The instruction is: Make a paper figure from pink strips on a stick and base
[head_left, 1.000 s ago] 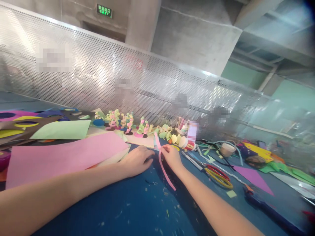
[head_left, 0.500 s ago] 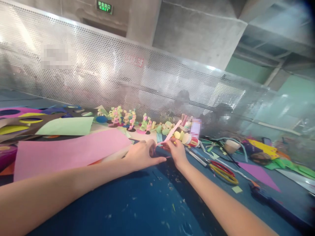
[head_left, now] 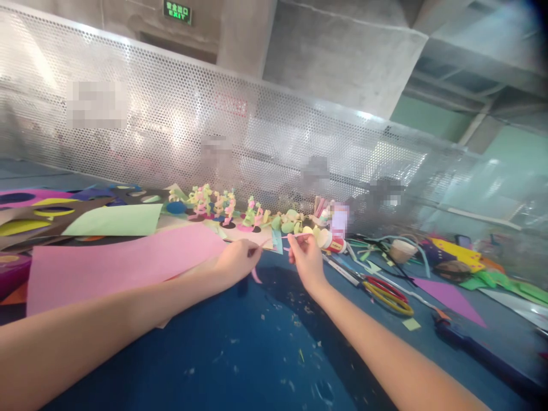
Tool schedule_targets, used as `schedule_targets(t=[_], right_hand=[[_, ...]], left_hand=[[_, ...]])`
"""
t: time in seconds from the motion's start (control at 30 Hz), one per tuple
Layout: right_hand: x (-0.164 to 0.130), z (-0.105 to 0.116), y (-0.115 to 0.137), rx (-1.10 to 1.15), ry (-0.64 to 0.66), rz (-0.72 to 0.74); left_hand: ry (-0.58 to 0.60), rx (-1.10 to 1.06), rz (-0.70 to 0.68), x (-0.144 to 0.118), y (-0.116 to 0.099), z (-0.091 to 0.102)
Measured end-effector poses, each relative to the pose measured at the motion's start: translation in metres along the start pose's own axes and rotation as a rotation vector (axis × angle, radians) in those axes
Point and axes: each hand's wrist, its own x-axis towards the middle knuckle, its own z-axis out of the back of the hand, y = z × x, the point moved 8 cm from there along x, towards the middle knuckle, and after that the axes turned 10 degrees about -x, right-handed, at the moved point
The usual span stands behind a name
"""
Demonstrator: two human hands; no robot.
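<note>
Head camera looks down at a blue desk (head_left: 240,365) covered in craft paper. Both hands are up near the middle of the desk and hold one thin pink paper strip (head_left: 274,240) between them. The left hand (head_left: 237,260) has its fingers pinched shut on one end, and a bit of the strip hangs down under it. The right hand (head_left: 305,257) pinches the other end with thumb and fingertips. The strip sits just above the desk, in front of a row of little paper figures (head_left: 222,208) by the far edge.

A small paper cup (head_left: 400,250) stands toward the right end of the desk; what is in it is too blurry to tell. Red and yellow scissors (head_left: 387,288) lie near the right hand. A glue bottle (head_left: 331,244) lies on its side just behind that hand. A big pink sheet (head_left: 120,260) lies on the left side.

Half a second ago the left hand was flatter and pointing, and the strip stuck up at a slant. Now the strip is pulled nearly level.
</note>
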Motion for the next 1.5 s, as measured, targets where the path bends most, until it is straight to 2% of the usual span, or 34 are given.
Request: schedule_targets(t=[0.07,0.13,0.2,0.3,0.4,0.47,0.57,0.7,0.87,1.03,1.13,1.27,1.5], right_hand=[[-0.004,0.007,0.013,-0.102,-0.041,0.102],[-0.009,0.005,0.028,-0.198,-0.022,0.216],[-0.015,-0.003,0.041,-0.285,0.048,0.338],[-0.025,-0.019,0.057,-0.542,0.136,0.557],[-0.026,-0.023,0.060,-0.713,0.138,0.639],[-0.020,-0.018,0.057,-0.708,0.116,0.604],[-0.012,-0.010,0.053,-0.664,0.097,0.535],[-0.005,-0.008,0.047,-0.531,0.134,0.419],[-0.002,-0.019,0.034,-0.279,0.247,0.140],[-0.010,-0.039,0.023,0.016,0.428,-0.167],[-0.016,-0.045,0.019,0.161,0.468,-0.293],[-0.016,-0.043,0.013,0.269,0.451,-0.350],[-0.010,-0.038,0.013,0.296,0.446,-0.374]], left_hand=[[-0.007,0.006,0.005,0.001,0.001,0.000],[-0.014,0.013,-0.004,0.001,0.000,0.000],[-0.018,0.021,-0.027,0.000,-0.005,0.001],[-0.014,0.030,-0.067,-0.003,-0.012,0.003],[0.024,0.018,-0.090,-0.004,-0.014,0.002],[0.019,0.002,-0.091,-0.004,-0.012,0.003],[-0.057,-0.013,-0.082,-0.001,-0.008,0.007],[-0.129,-0.052,-0.057,-0.001,-0.005,0.010],[-0.119,-0.244,0.015,0.001,0.001,0.011],[-0.104,-0.499,0.125,0.006,0.012,0.006],[-0.120,-0.622,0.183,0.006,0.016,0.002],[-0.144,-0.761,0.211,0.004,0.015,0.001],[-0.190,-0.875,0.187,0.006,0.019,0.001]])
